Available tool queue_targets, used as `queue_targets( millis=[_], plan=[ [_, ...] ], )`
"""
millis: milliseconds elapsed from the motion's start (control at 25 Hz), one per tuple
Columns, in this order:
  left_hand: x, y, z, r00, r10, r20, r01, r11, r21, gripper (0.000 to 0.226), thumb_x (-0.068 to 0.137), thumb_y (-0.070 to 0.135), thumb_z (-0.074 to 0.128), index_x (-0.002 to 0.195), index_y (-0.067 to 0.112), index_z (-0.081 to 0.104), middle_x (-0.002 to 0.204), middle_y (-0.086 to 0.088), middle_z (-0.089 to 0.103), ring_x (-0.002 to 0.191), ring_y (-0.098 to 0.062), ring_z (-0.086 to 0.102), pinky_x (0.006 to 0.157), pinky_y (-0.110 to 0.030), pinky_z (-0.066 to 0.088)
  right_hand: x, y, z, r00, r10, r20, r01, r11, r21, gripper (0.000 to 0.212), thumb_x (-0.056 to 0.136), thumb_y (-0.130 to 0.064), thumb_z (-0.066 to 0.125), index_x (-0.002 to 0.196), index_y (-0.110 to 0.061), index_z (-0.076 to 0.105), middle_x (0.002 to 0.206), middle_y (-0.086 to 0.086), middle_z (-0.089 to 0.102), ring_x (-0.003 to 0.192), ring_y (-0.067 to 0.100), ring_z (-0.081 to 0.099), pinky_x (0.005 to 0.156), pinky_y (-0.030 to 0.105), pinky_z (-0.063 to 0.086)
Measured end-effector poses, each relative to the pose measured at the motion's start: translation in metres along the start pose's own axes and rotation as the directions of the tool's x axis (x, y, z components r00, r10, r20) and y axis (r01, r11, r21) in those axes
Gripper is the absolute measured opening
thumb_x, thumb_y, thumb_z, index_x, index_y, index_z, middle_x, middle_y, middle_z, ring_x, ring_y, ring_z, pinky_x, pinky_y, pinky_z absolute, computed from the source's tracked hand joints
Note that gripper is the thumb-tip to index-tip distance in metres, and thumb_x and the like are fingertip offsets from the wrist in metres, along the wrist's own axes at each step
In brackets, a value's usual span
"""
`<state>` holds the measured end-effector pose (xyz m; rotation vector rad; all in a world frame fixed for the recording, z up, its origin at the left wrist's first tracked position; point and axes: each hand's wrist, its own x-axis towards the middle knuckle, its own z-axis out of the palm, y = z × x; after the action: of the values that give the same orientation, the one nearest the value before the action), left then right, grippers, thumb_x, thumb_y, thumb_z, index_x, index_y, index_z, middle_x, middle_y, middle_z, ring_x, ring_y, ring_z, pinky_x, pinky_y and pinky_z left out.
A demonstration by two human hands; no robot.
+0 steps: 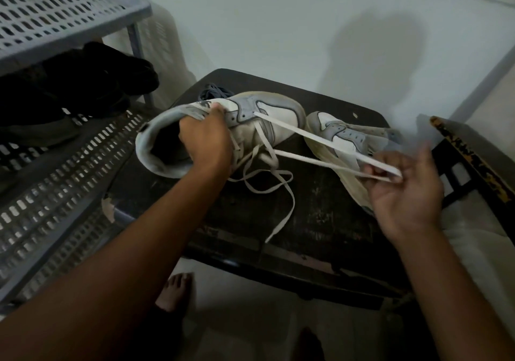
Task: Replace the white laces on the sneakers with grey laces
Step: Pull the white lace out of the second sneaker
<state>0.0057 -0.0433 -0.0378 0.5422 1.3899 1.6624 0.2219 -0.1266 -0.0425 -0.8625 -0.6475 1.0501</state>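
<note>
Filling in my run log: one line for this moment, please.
step: unlacing | left hand: grips sneaker | right hand: pulls white lace | grey laces: unused

Two sneakers lie on the worktop [320, 215], one sneaker [250, 120] left of the second sneaker [342, 140], a bundle of laces [213, 93] behind the first, and a shelf rack [55, 165] left of the worktop.

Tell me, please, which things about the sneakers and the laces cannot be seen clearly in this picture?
- Head view: grey laces mostly hidden behind the held sneaker.
- Second sneaker: its heel end is covered by the right hand, which is motion-blurred.
- How many eyelets the white lace still passes through: hidden under the left hand.
</note>
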Motion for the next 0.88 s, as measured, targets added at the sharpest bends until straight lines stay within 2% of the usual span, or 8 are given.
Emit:
queue_targets(
  millis=[80,160,200,240,360,520,720,880],
  plan=[
    [0.000,-0.006,-0.003,0.999,0.011,0.031,-0.012,0.999,0.041,0.017,0.091,0.020,0.062,0.080,0.029,0.053,0.087,0.011,0.062,0.089,-0.013,0.064,0.092,-0.036,0.053,0.000,0.010,-0.010,0.991,0.018,-0.131,-0.057,0.953,-0.298,0.047,0.097,-0.041,0.046,0.054,-0.021,0.052,0.053,-0.001,0.046,0.052,0.014,0.048,0.054,0.025,0.046],
    [-0.006,-0.011,-0.004,0.998,0.019,0.052,-0.023,0.997,0.077,0.009,0.091,0.022,0.062,0.085,0.026,0.057,0.089,0.010,0.064,0.095,-0.017,0.065,0.094,-0.040,0.053,0.002,0.022,-0.011,0.988,-0.099,-0.118,-0.020,0.677,-0.736,0.030,0.094,-0.037,0.055,0.069,-0.020,0.058,0.061,-0.003,0.057,0.056,0.014,0.053,0.056,0.030,0.047],
    [-0.008,-0.013,-0.005,0.998,0.023,0.054,-0.028,0.996,0.084,0.010,0.091,0.022,0.062,0.084,0.026,0.057,0.089,0.010,0.064,0.094,-0.017,0.065,0.094,-0.040,0.054,0.003,0.026,-0.008,0.986,-0.161,-0.042,0.048,0.519,-0.853,0.022,0.091,-0.037,0.060,0.077,-0.020,0.059,0.069,-0.003,0.061,0.062,0.014,0.056,0.060,0.031,0.048],
    [-0.010,-0.014,-0.005,0.998,0.024,0.054,-0.029,0.996,0.090,0.013,0.091,0.022,0.062,0.081,0.027,0.055,0.088,0.010,0.064,0.093,-0.017,0.065,0.093,-0.041,0.054,0.003,0.030,-0.002,0.978,-0.204,0.041,0.126,0.421,-0.898,0.018,0.089,-0.036,0.063,0.083,-0.020,0.059,0.075,-0.004,0.062,0.066,0.011,0.057,0.062,0.028,0.048],
    [-0.020,-0.016,-0.006,0.996,0.024,0.081,-0.034,0.992,0.122,0.018,0.090,0.024,0.063,0.075,0.027,0.055,0.088,0.008,0.065,0.093,-0.017,0.066,0.093,-0.041,0.054,-0.002,0.042,0.026,0.957,-0.191,0.220,0.274,0.327,-0.904,0.016,0.088,-0.037,0.064,0.090,-0.022,0.059,0.076,-0.012,0.059,0.067,0.000,0.056,0.058,0.018,0.042],
    [-0.045,-0.021,-0.005,0.983,0.084,0.166,-0.117,0.972,0.205,0.017,0.091,0.024,0.063,0.074,0.024,0.060,0.085,0.007,0.069,0.084,-0.010,0.067,0.087,-0.036,0.056,0.002,0.067,0.047,0.958,-0.091,0.270,0.280,0.124,-0.952,0.032,0.089,-0.051,0.056,0.073,-0.025,0.048,0.064,-0.007,0.054,0.059,0.009,0.052,0.052,0.027,0.037],
    [-0.048,-0.023,-0.007,0.972,0.129,0.196,-0.171,0.961,0.217,0.022,0.092,0.025,0.063,0.070,0.027,0.058,0.079,0.010,0.068,0.079,-0.008,0.067,0.083,-0.038,0.058,0.008,0.073,0.042,0.936,-0.140,0.322,0.335,0.087,-0.938,0.028,0.095,-0.037,0.052,0.075,-0.020,0.044,0.060,-0.006,0.046,0.057,0.014,0.047,0.053,0.029,0.032],
    [-0.049,-0.028,-0.007,0.958,0.174,0.230,-0.228,0.946,0.233,0.020,0.091,0.025,0.064,0.071,0.024,0.065,0.079,0.005,0.073,0.078,-0.008,0.071,0.080,-0.040,0.059,0.005,0.068,0.041,0.862,-0.279,0.422,0.449,0.035,-0.893,0.012,0.093,-0.028,0.058,0.093,-0.019,0.050,0.080,-0.006,0.057,0.069,0.014,0.055,0.056,0.030,0.044]
  ],
)
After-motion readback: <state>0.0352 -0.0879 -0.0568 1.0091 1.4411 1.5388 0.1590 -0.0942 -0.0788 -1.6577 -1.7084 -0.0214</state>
